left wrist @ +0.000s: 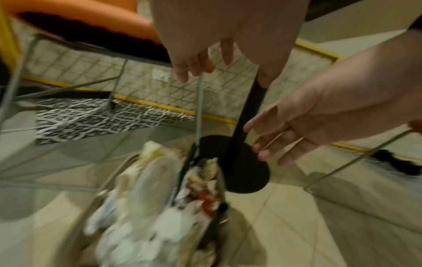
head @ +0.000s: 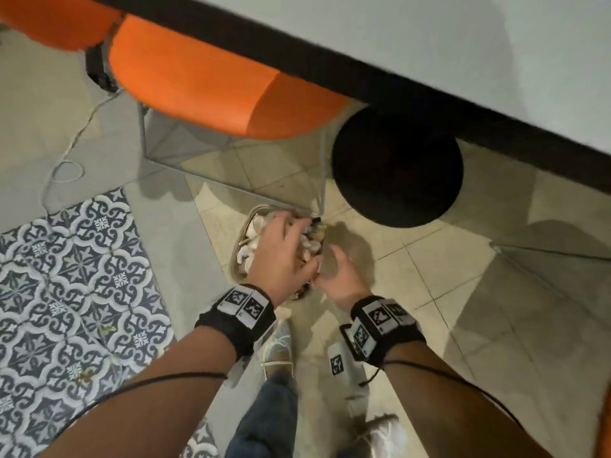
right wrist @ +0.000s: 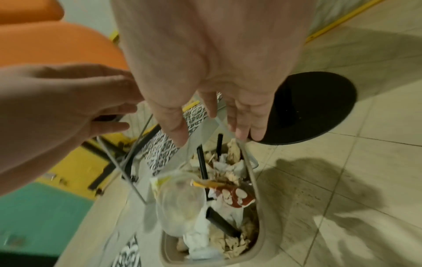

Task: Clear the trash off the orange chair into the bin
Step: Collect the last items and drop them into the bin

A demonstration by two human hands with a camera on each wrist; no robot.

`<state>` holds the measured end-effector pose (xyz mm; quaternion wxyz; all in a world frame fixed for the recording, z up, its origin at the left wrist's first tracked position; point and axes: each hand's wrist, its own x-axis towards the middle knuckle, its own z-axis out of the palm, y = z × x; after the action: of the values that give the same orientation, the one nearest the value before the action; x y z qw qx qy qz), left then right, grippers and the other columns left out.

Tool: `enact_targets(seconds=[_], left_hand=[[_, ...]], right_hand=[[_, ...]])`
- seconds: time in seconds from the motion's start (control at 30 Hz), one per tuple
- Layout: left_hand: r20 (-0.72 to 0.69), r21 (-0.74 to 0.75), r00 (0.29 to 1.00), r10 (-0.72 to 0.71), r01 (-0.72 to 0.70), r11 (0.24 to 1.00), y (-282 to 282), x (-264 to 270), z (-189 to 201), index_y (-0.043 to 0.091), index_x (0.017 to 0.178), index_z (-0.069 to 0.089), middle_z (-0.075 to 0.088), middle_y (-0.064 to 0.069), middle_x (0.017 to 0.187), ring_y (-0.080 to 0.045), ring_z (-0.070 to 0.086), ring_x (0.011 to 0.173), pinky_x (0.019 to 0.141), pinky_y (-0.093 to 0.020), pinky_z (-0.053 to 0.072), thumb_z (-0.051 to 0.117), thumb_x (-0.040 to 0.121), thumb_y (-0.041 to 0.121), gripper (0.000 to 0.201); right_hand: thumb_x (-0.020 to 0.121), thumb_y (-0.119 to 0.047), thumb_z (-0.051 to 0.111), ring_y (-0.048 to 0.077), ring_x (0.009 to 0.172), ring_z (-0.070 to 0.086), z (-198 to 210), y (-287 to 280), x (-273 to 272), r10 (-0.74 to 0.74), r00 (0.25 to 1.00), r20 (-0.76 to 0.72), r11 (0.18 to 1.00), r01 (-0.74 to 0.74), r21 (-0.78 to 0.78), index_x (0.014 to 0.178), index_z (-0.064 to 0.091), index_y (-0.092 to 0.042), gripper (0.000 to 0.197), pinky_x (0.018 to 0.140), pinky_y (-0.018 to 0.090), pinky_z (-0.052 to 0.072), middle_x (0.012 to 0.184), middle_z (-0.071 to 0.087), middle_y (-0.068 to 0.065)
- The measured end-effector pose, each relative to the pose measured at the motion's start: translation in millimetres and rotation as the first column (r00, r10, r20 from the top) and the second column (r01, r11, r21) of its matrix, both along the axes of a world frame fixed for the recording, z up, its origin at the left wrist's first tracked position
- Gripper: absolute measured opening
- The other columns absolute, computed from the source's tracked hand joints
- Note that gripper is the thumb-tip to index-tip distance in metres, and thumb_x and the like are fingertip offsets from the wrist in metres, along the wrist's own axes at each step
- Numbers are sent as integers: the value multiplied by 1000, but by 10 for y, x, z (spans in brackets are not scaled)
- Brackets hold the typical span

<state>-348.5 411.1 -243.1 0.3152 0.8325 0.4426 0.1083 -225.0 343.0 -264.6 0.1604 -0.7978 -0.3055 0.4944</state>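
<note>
The orange chair [head: 198,81] stands at the top left, and the part of its seat that shows is bare. Below it on the floor is a beige bin [head: 236,259] heaped with napkins, black straws and a red sauce tub. A clear plastic cup [right wrist: 180,202], blurred, lies on top of the heap [left wrist: 157,180]. My left hand [head: 299,246] hovers over the bin with loose fingers, holding nothing [left wrist: 223,68]. My right hand [head: 337,269] is beside it over the bin's right rim [right wrist: 260,225], fingers spread and empty [right wrist: 212,130].
The chair's thin metal leg [head: 322,180] comes down right at the bin's far end. A black round table base [head: 396,166] sits just right of it under a grey tabletop [head: 429,44]. Patterned tiles [head: 66,292] and a white cable [head: 66,153] lie left. My shoes [head: 277,352] are near.
</note>
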Motion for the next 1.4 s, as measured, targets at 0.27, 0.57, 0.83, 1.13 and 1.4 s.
enact_targets(seconds=[0.27, 0.57, 0.83, 1.13, 1.4], left_hand=[[142, -36, 915, -377, 386, 922, -868, 1510, 632, 14, 104, 65, 60, -12, 103, -30, 58, 97, 85, -38, 50, 46, 81, 28, 33], [297, -95, 747, -595, 643, 760, -2795, 3655, 835, 12, 87, 69, 61, -8, 94, -24, 59, 92, 84, -33, 48, 57, 80, 7, 15], [-105, -174, 850, -516, 495, 851, -4299, 5260, 904, 27, 137, 33, 32, -12, 143, -34, 29, 132, 110, -48, 27, 67, 72, 57, 78], [-280, 12, 754, -595, 622, 783, -4533, 5865, 419, 12, 128, 51, 41, -24, 130, -44, 40, 115, 94, -50, 40, 62, 86, 21, 44], [-68, -36, 761, -645, 644, 764, -4338, 5832, 382, 0, 112, 61, 50, -22, 107, -33, 53, 97, 83, -31, 42, 44, 75, -17, 45]], right_hand=[[87, -13, 58, 14, 105, 58, 686, -1282, 1251, -422, 903, 83, 884, 389, 260, 119, 62, -19, 33, 93, 23, 44, 110, 61, -7], [89, -5, 55, 21, 92, 63, 1129, -3658, 3197, -777, 563, 282, 614, 578, 538, 96, 71, -18, 21, 80, 22, 45, 101, 68, 6], [78, -22, 72, 38, 116, 46, 1228, -5532, 4621, -794, 119, 596, 502, 680, 534, 133, 47, -5, 62, 95, 39, 40, 127, 46, 24], [90, -24, 59, 32, 107, 60, 993, -5974, 5382, -924, 50, 378, 193, 916, 352, 130, 46, -17, 42, 75, 29, 40, 117, 64, 11], [89, -23, 62, 7, 86, 56, 1141, -6065, 5021, -991, -106, 77, -51, 852, 520, 121, 55, -19, 33, 69, 17, 45, 96, 59, -13]])
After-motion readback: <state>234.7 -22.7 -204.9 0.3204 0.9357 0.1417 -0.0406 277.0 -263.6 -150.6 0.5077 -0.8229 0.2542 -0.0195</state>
